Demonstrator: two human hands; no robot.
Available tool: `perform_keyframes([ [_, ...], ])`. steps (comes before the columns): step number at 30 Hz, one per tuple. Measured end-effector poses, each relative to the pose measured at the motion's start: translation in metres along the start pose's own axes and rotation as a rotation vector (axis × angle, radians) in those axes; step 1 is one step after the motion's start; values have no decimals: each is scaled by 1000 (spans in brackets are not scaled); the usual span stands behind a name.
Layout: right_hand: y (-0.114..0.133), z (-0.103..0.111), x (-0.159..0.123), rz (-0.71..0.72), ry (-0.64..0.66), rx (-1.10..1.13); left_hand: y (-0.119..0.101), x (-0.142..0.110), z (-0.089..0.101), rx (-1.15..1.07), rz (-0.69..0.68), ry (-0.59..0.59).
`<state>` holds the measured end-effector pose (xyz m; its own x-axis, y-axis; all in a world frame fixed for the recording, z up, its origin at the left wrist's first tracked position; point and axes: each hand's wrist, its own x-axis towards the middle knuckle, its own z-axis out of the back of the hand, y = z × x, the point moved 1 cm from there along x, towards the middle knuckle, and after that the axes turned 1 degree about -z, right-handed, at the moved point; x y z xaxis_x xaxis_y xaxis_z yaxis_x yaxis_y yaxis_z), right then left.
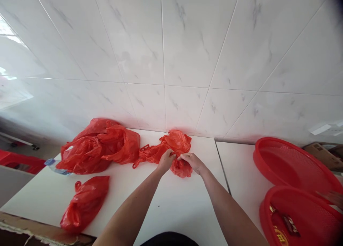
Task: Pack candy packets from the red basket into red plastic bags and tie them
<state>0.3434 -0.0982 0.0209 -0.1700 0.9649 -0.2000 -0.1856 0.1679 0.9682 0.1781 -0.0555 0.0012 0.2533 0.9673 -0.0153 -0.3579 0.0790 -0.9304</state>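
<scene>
On the left of the white table [209,206], a clear bottle [55,166] lies partly behind a heap of filled red bags [88,149]; nearer the person sits a separate knotted bag [87,199]. Right of the heap, a slimmer twisted bag [152,153] reaches sideways to the left hand [165,161]. That hand's thumb and fingertips are pinched on the left edge of a crumpled red bag [177,141]. The crumpled bag lies between and beneath the two sets of fingertips, its longer axis running from the wall [184,106] toward the person, its bulkier part beyond the fingers and a smaller bunch on the near side. The right hand [195,162] pinches it from the opposite side; neither hand is clearly nearer. Farther right, well apart, stand two red baskets [308,208], the nearer holding packets [284,226].
</scene>
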Motion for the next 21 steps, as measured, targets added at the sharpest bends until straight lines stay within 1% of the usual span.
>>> perform_keyframes([
  [3,-6,-4,3,-9,-127,-84,1,-2,-3,34,21,-3],
  [6,-13,-6,6,-29,-291,-169,0,-5,-6,73,19,-1],
  [8,-16,-7,7,-47,-374,-212,-1,-7,-7,100,14,5],
  [10,-18,-7,6,-59,-396,-218,-2,-9,-8,128,9,14],
  [14,-18,-9,5,-66,-313,-130,-1,-14,-9,210,11,35],
  [16,-22,-6,6,-81,-301,-60,3,-17,-6,266,19,43],
  [18,-30,1,6,-115,-355,-10,10,-22,2,327,31,51],
  [21,-55,15,1,-212,-523,-8,28,-35,21,429,71,73],
])
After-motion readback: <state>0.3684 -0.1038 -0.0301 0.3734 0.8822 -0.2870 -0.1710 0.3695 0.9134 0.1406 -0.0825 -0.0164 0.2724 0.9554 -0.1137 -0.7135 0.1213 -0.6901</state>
